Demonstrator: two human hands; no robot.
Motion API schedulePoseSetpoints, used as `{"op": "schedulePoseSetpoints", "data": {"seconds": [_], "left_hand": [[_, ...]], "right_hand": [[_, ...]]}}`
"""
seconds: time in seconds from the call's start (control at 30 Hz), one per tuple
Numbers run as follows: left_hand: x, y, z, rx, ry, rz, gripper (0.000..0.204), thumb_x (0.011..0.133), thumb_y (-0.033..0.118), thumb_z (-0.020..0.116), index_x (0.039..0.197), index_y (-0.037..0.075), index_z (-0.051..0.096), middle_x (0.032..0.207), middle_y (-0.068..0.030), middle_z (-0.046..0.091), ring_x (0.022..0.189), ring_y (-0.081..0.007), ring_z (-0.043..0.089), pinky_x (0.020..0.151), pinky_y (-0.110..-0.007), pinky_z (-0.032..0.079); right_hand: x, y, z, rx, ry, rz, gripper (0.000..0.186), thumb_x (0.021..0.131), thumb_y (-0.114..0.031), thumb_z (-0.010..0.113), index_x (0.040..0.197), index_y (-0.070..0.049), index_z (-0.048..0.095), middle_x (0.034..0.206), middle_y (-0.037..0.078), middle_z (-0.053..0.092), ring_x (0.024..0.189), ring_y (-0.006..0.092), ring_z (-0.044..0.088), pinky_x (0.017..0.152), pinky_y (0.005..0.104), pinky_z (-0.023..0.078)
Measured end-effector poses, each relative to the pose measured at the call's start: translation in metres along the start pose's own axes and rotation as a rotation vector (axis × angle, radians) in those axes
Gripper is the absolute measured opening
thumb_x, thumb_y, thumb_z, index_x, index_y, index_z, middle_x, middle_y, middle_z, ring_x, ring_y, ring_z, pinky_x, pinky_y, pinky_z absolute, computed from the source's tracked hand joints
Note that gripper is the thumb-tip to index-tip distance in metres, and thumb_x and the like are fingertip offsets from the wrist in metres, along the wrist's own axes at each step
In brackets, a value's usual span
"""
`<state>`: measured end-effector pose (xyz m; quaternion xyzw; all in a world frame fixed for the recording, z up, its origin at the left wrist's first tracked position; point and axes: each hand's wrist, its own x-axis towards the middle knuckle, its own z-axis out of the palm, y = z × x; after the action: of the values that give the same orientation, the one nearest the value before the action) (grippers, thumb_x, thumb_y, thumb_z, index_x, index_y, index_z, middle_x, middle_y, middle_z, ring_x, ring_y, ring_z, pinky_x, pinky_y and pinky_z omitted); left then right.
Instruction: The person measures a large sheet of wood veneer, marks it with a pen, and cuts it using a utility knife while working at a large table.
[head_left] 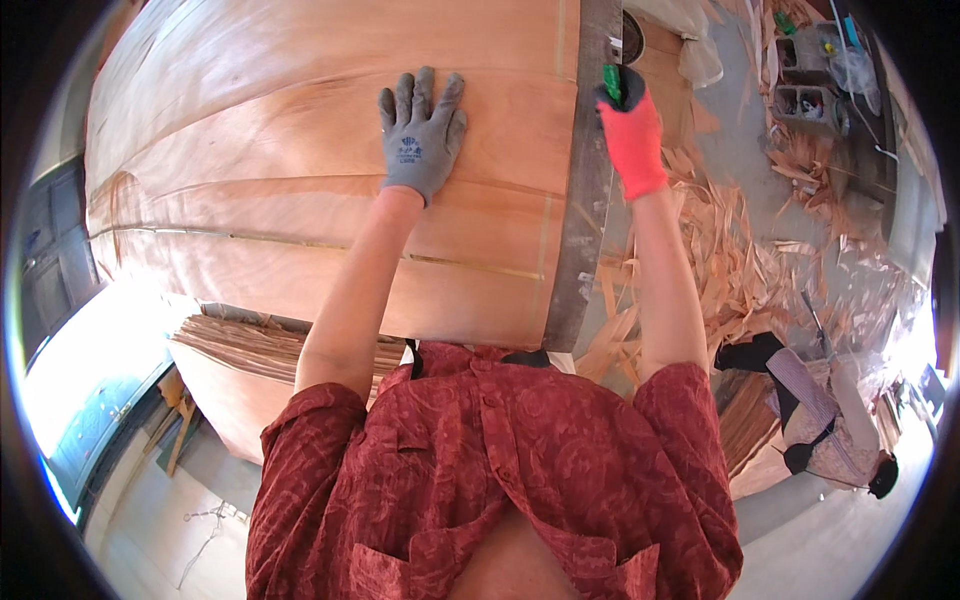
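Note:
A wide sheet of reddish-tan wood veneer lies before me, with long creases and a dark split running across its near part. My left hand, in a grey glove, presses flat on it with the fingers spread. Along the sheet's right side runs a dark straight strip, like a metal edge. Just over this strip's far part, my right hand, in a red glove with dark fingers, is closed round a green-handled knife. Its blade is mostly too small to make out.
Loose veneer offcuts litter the floor on the right. A stack of veneer sheets stands close by at the near left. Grey hollow blocks sit at the far right. Another person bends beside more stacked veneer at the lower right.

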<state>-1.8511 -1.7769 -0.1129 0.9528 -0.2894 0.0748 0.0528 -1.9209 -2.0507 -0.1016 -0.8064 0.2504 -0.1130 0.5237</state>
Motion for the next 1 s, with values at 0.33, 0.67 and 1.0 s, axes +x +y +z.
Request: {"op": "schedulePoseSetpoints", "data": {"seconds": [0.33, 0.67, 1.0], "left_hand": [[-0.001, -0.005, 0.003, -0.102, 0.034, -0.035, 0.053, 0.097, 0.036, 0.048, 0.144, 0.011, 0.04, 0.15, -0.0121, 0.039, 0.14, -0.0362, 0.031, 0.117, -0.053, 0.016], [-0.002, -0.006, 0.001, -0.173, 0.046, -0.075, 0.052, 0.095, 0.032, 0.054, 0.141, 0.01, 0.042, 0.148, -0.0116, 0.042, 0.14, -0.0342, 0.032, 0.117, -0.052, 0.015], [0.0, -0.004, 0.003, -0.138, 0.085, -0.055, 0.046, 0.093, 0.032, 0.055, 0.135, 0.013, 0.051, 0.146, -0.0127, 0.044, 0.137, -0.0362, 0.036, 0.114, -0.055, 0.018]], "right_hand": [[-0.057, -0.047, 0.036, -0.328, -0.373, -0.128, 0.054, 0.088, -0.014, 0.059, 0.14, -0.021, 0.047, 0.096, 0.014, 0.067, 0.085, 0.0332, 0.065, 0.074, 0.041, 0.052], [-0.048, -0.063, 0.076, -0.503, -0.495, -0.139, 0.043, 0.092, -0.016, 0.051, 0.136, -0.018, 0.049, 0.099, 0.016, 0.065, 0.09, 0.0348, 0.064, 0.077, 0.0449, 0.051], [-0.038, -0.06, 0.096, -0.667, -0.558, -0.194, 0.042, 0.101, -0.022, 0.034, 0.141, -0.013, 0.042, 0.107, 0.019, 0.065, 0.097, 0.0378, 0.063, 0.083, 0.0466, 0.051]]}}
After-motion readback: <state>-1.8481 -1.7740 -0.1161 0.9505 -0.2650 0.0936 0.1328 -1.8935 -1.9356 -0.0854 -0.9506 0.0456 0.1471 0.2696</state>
